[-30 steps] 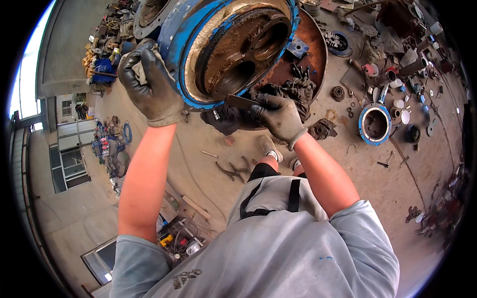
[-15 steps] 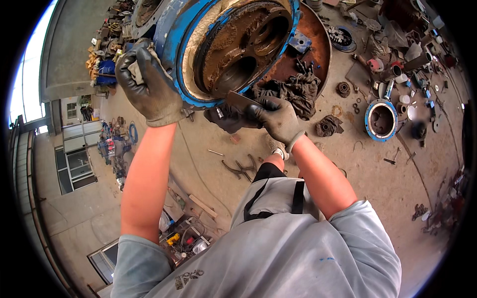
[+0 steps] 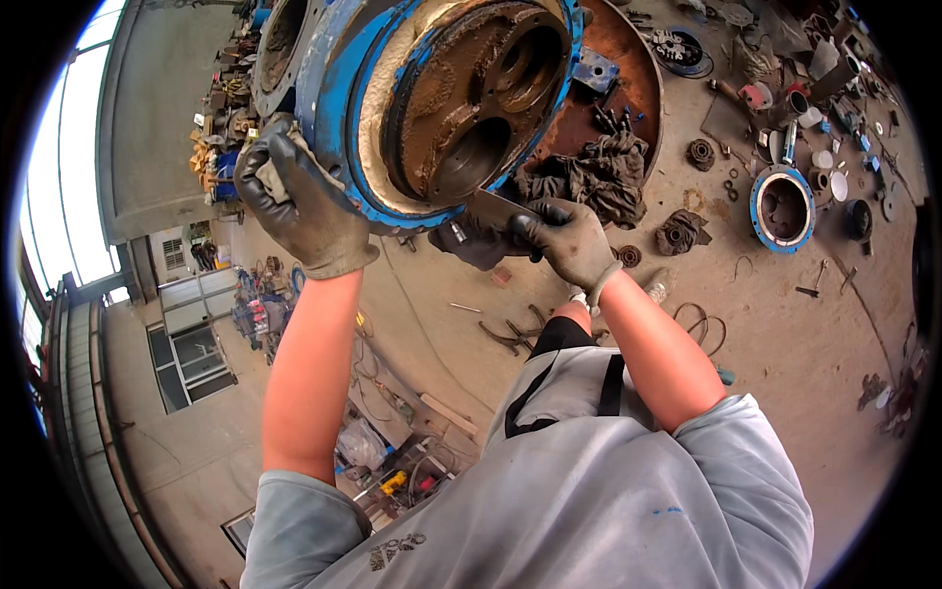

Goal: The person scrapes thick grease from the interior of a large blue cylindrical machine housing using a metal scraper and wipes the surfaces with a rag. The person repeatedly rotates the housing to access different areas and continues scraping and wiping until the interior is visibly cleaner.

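Observation:
A large blue round housing [image 3: 339, 128] with a rusty, hollowed inner face [image 3: 442, 133] fills the top middle of the view. My left hand [image 3: 294, 201], in a dark coated glove, is closed around a pale crumpled cloth [image 3: 273, 184] beside the housing's left rim. My right hand [image 3: 567, 240], gloved too, grips a flat-bladed scraper [image 3: 496, 208]. Its blade reaches the housing's lower rim, beneath the lower round opening; its handle is mostly hidden by my fingers. Just left of the right hand is a dark crumpled thing [image 3: 476, 245], partly behind the blade.
A rusty round pan [image 3: 643, 74] behind the housing holds dark rags [image 3: 594, 182] and a blue block [image 3: 596, 71]. On the floor at right lie a blue-rimmed flange part [image 3: 782, 209], a rusty gear [image 3: 700, 154] and many loose parts. A puller-like tool [image 3: 510, 337] lies near my feet.
The view has shifted, so the hands and floor items appear further right. Both hands keep their grips, and the scraper blade stays at the housing's lower rim.

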`<state>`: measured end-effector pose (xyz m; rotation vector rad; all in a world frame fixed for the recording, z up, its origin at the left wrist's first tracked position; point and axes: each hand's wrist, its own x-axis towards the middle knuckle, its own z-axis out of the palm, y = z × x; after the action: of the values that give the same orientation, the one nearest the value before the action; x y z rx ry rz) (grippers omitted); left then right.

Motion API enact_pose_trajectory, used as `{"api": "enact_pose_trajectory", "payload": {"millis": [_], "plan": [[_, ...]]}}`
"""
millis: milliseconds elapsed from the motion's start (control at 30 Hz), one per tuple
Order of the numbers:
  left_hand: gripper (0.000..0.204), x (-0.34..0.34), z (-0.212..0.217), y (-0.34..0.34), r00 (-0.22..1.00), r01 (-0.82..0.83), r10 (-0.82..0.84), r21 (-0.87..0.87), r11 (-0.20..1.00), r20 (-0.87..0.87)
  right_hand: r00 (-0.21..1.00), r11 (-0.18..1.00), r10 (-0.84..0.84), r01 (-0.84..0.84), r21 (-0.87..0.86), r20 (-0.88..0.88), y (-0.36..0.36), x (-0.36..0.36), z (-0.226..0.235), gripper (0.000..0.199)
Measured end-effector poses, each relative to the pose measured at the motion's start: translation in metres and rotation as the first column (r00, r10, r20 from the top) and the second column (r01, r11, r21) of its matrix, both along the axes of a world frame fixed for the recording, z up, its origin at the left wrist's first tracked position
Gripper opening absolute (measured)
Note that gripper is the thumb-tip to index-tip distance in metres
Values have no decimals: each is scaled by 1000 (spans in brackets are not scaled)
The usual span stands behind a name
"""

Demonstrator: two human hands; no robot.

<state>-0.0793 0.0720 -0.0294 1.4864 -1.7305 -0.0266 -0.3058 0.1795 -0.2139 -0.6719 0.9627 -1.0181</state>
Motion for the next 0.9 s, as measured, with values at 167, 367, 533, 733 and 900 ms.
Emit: {"api": "enact_pose_trajectory", "payload": {"millis": [167, 367, 533, 733, 900], "plan": [[69, 30, 4, -12, 968, 142, -135, -16, 990, 209, 999, 1000, 25, -25, -3, -35, 1, 6, 7, 30], [65, 56, 20, -33, 798, 370, -319, 3, 929, 512, 997, 999, -40, 38, 20, 70, 6, 13, 8, 30], [36, 45, 16, -42, 821, 524, -490, -47, 850, 293, 994, 994, -99, 97, 49, 35, 10, 18, -5, 30], [31, 54, 10, -57, 784, 618, -612, -39, 785, 104, 983, 986, -153, 146, -75, -98, 12, 26, 2, 35], [30, 48, 10, -55, 748, 646, -601, -99, 757, 282, 986, 985, -168, 167, -38, -19, 17, 39, 20, 37]]}}
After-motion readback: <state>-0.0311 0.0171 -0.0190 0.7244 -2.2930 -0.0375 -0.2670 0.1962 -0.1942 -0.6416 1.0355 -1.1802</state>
